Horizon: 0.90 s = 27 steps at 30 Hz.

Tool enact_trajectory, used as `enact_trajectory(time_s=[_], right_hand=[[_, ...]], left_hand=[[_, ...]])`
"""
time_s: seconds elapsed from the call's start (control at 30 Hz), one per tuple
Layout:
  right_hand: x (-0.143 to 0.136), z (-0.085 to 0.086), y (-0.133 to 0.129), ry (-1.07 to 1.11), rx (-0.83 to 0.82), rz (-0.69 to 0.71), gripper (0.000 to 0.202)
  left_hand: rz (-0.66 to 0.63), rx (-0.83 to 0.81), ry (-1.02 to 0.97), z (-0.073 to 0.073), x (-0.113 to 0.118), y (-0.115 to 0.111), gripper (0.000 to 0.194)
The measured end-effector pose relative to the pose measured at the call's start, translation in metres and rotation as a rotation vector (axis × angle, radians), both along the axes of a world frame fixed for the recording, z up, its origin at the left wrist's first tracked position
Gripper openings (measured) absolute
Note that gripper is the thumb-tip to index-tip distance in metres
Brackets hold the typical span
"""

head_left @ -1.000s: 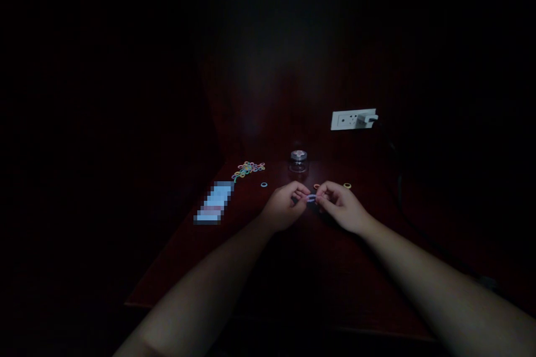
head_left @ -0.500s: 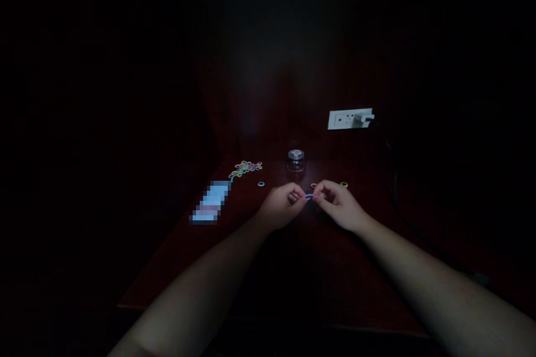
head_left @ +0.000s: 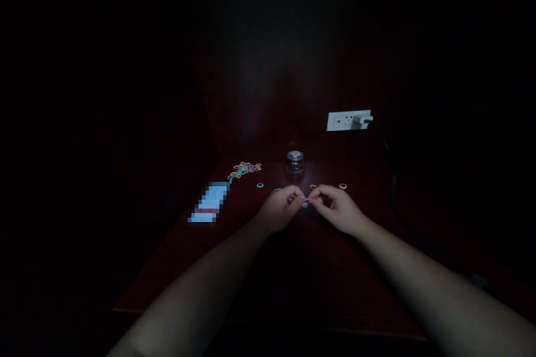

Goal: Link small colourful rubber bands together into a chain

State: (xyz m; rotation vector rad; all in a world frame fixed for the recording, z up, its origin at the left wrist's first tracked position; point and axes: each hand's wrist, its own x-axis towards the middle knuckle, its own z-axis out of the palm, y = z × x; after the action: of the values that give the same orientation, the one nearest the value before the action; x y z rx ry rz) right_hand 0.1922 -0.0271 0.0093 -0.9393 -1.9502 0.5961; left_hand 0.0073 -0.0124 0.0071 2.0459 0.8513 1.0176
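Note:
Between my two hands is a small purple hair tie (head_left: 307, 200), mostly covered by the fingertips. My left hand (head_left: 281, 207) is closed, pinching one side of it between thumb and fingers. On the other side my right hand (head_left: 338, 210) pinches it with thumb and forefinger. The fingertips of both hands nearly meet. Just beyond the hands lie a red hair tie (head_left: 312, 187) and a yellow one (head_left: 343, 186). A blue hair tie (head_left: 260, 185) rests to the left, and a green one (head_left: 277, 189) is partly hidden behind my left hand.
A clear lidded jar (head_left: 295, 163) stands at the back of the dark red table (head_left: 251, 290). To its left is a pile of several coloured hair ties (head_left: 245, 169). A blurred-out bright phone-like rectangle (head_left: 210, 202) lies at left. A wall socket (head_left: 349, 120) holds a plug; its cable runs down right.
My hands have drawn closer together, and less of the purple hair tie shows between them. The green hair tie has come into view behind my left hand.

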Motion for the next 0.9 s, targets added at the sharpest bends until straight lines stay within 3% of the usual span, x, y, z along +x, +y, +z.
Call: enact_trajectory(time_s=[0.3,0.5,0.9], right_hand=[[-0.0022,0.0034,-0.0033,0.062,0.009,0.026,0.01],[-0.0023,0.0033,-0.0036,0.057,0.03,0.048,0.007],[-0.0011,0.0039,-0.0029,0.03,0.048,0.005,0.004]], left_hand=[[-0.052,-0.089,-0.116,-0.0028,0.0029,0.004,0.025],[-0.087,-0.17,-0.105,-0.0051,0.0037,0.0058,0.028],[-0.065,-0.168,0.002,0.0042,0.0037,-0.0023,0.021]])
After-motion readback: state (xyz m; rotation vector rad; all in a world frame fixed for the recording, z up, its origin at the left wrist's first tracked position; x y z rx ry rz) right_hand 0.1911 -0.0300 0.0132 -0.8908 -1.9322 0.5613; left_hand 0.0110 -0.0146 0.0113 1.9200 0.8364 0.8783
